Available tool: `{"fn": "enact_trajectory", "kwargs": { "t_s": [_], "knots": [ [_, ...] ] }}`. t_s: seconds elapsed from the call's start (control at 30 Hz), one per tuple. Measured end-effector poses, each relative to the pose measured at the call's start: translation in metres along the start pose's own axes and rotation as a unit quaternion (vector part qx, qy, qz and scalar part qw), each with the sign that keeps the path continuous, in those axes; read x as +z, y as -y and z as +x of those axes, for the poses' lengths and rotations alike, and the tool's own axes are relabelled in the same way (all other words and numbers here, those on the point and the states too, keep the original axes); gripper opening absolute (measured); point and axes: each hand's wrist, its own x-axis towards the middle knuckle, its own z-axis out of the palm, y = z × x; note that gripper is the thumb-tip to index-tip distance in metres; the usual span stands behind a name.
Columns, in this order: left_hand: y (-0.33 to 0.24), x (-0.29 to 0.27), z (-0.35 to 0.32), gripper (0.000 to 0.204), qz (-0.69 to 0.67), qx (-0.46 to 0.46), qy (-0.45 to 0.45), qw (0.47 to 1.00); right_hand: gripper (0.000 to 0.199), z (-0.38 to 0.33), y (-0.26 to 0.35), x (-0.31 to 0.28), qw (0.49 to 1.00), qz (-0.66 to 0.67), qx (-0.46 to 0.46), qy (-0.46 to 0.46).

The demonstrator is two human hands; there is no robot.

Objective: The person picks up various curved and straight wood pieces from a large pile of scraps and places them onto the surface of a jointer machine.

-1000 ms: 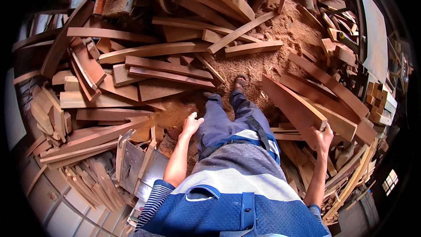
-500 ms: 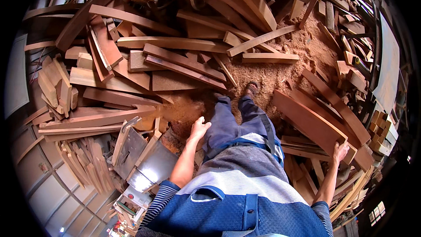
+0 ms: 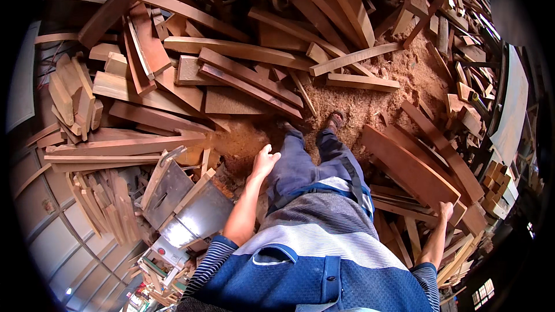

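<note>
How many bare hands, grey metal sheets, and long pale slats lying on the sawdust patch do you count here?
Bare hands: 2, the left hand and the right hand
Grey metal sheets: 2, the slotted sheet and the shiny sheet
Long pale slats on the sawdust: 2, the upper slat and the lower slat
Total: 6
The other wood scraps are too many to count.

Daylit workshop scene seen through a strong fisheye lens, framed by a black circular rim. Light is bright and warm over the sawdust floor (image 3: 370, 104) toward one o'clock, and a pale panel (image 3: 511, 110) at three o'clock is nearly washed out. A metal sheet (image 3: 193, 214) at seven o'clock shows white glare. Gaps between stacked planks (image 3: 243, 52) hold deep, soft shadows. Straight boards bend near the rim, where detail smears and darkens; the centre stays fairly sharp
</note>
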Motion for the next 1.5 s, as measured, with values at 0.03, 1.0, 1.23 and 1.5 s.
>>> {"fn": "enact_trajectory", "kwargs": {
  "t_s": [0.03, 1.0, 1.23, 1.5],
  "knots": [
    [0.001, -0.002, 0.004, 0.069, -0.001, 0.004, 0.004, 1.000, 0.038, -0.014, 0.008, -0.002, 0.999, 0.011, -0.006, 0.048],
    [0.086, 0.052, 0.030, 0.041, -0.113, -0.107, -0.032, 0.987, 0.028, -0.212, 0.657, 0.204, 0.679, 0.479, -0.150, 0.536],
    [0.060, 0.083, 0.096, 0.039, -0.180, -0.122, -0.038, 0.975, 0.038, -0.170, 0.763, 0.278, 0.698, 0.592, 0.010, 0.402],
    [-0.037, 0.083, 0.270, 0.044, -0.064, 0.096, -0.050, 0.992, 0.036, -0.130, 0.687, 0.264, 0.612, 0.659, 0.004, 0.436]
  ]
}}
